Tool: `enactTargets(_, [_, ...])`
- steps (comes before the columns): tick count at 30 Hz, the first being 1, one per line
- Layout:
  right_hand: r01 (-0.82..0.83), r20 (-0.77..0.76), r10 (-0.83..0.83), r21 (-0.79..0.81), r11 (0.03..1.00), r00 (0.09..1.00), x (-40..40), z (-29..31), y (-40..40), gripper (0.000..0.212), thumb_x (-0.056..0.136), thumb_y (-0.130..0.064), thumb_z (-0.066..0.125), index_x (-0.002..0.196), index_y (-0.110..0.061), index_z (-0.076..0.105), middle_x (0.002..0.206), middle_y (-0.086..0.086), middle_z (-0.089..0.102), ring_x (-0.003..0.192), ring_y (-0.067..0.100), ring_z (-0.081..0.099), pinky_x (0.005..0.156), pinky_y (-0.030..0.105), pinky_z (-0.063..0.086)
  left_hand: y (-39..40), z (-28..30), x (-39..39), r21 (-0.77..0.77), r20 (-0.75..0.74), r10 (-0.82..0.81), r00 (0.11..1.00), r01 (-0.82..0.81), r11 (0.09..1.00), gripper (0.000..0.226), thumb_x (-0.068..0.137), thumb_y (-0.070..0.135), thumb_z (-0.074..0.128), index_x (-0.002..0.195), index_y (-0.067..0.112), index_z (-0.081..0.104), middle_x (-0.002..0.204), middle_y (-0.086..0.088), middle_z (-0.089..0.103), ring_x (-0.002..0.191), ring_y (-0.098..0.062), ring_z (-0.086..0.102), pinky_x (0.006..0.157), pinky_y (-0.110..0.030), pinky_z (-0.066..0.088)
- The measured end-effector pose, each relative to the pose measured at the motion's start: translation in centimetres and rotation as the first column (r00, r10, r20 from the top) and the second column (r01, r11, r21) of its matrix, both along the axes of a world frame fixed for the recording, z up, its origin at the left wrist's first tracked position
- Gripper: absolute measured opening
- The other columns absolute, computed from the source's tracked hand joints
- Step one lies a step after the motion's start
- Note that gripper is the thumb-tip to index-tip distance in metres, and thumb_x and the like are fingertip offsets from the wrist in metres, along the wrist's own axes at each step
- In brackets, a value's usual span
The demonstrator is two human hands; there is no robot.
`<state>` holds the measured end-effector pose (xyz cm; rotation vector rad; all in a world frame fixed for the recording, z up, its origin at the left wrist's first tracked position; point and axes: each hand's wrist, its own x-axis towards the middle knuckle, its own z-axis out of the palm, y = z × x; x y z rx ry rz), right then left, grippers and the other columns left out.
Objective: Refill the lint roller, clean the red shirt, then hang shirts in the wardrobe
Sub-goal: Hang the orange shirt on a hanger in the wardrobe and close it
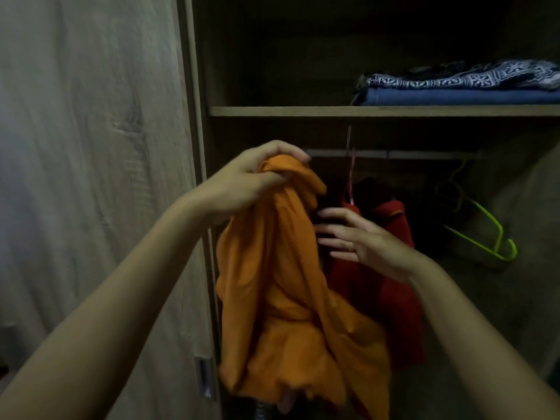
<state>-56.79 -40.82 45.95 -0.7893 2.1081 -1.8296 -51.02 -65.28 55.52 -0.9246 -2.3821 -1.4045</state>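
While the left hand [254,177] grips a bunched fistful of the orange shirt [291,298] at its top, the cloth hangs limp below in deep folds, just in front of the open wardrobe [194,86]. Right hand [354,237] is open, fingers spread and holding nothing, just beside the orange shirt and in front of the red shirt [391,268]. Red shirt already hangs from a pink hanger [351,183] on the rail [409,154]. A green hanger [485,231] hangs empty further right, well apart from both hands. Whether a hanger sits inside the orange shirt: cannot tell; the fist hides the top.

Handling, judged: orange shirt is light, soft, with no stiffness of its own; it drapes and collapses wherever unsupported. Not fragile, slightly slippery on a smooth hanger. A single fistful carries it but gives no control of shape. Better hold would be at the collar or both shoulder seams, so the neck opens for a hanger. Risk: one shoulder slides off and the shirt drops to the wardrobe floor.

Folded cloths [454,86] lie on the shelf [363,111] above the rail.
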Motion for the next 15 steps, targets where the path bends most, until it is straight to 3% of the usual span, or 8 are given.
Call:
enactTargets(2, [-0.006, -0.029, 0.006, 0.029, 1.0, 1.0, 1.0, 0.1, -1.9, 0.052, 0.076, -0.044, 0.077, 0.123, -0.043, 0.054, 0.131, -0.008, 0.061, 0.119, 0.011, 0.061, 0.1, 0.038, 0.048, 1.8, -0.1, -0.2, -0.059, -0.051, -0.013, 0.999, 0.01, 0.998, 0.026, 0.099, 0.012, 0.044, 0.119, 0.022, 0.057, 0.114, 0.005, 0.06, 0.104, -0.007, 0.062, 0.085, -0.027, 0.053])
enactTargets(5, [0.08, -0.146, -0.07, 0.061, 0.995, 0.987, 1.9, 0.3, -3.6, 0.042, 0.084, -0.035, 0.071, 0.124, -0.028, 0.056, 0.119, -0.006, 0.068, 0.107, 0.008, 0.066, 0.094, 0.028, 0.054, 2.5, -0.2, -0.8, -0.105, -0.117, 0.028, 0.993, -0.04, 0.994, 0.025, 0.1, 0.017, 0.041, 0.118, 0.025, 0.056, 0.116, 0.008, 0.057, 0.102, 0.001, 0.058, 0.082, -0.022, 0.053])
enactTargets(7, [0.143, -0.185, -0.143, -0.016, 0.99, 0.972, 1.8, 0.6, -3.8, 0.023, 0.092, -0.026, 0.063, 0.115, -0.025, 0.062, 0.111, -0.003, 0.071, 0.101, 0.009, 0.069, 0.091, 0.025, 0.054, 2.0, -0.6, -1.3, -0.127, -0.156, 0.109, 0.982, -0.129, 0.984, 0.025, 0.1, 0.018, 0.039, 0.117, 0.029, 0.054, 0.114, 0.012, 0.054, 0.097, 0.006, 0.056, 0.077, -0.018, 0.048])
enactTargets(10, [0.239, -0.156, -0.271, -0.196, 0.951, 0.95, 0.9, 1.3, -2.9, 0.015, 0.094, -0.016, 0.059, 0.104, -0.021, 0.069, 0.102, -0.001, 0.074, 0.095, 0.011, 0.069, 0.091, 0.028, 0.052, 0.3, -1.4, -1.8, -0.108, -0.214, 0.231, 0.949, -0.258, 0.96, 0.024, 0.101, 0.021, 0.037, 0.118, 0.029, 0.052, 0.106, 0.014, 0.053, 0.089, 0.01, 0.055, 0.071, -0.012, 0.044])
enactTargets(15, [0.187, -0.162, -0.217, -0.18, 0.966, 0.963, 0.4, 2.5, -1.8, 0.027, 0.094, -0.029, 0.059, 0.121, -0.028, 0.065, 0.119, -0.004, 0.069, 0.107, 0.011, 0.066, 0.094, 0.028, 0.052, -1.9, -2.1, -2.3, -0.058, -0.228, 0.375, 0.899, -0.397, 0.916, 0.026, 0.103, 0.024, 0.034, 0.117, 0.026, 0.056, 0.097, 0.011, 0.056, 0.084, 0.005, 0.055, 0.07, -0.015, 0.041])
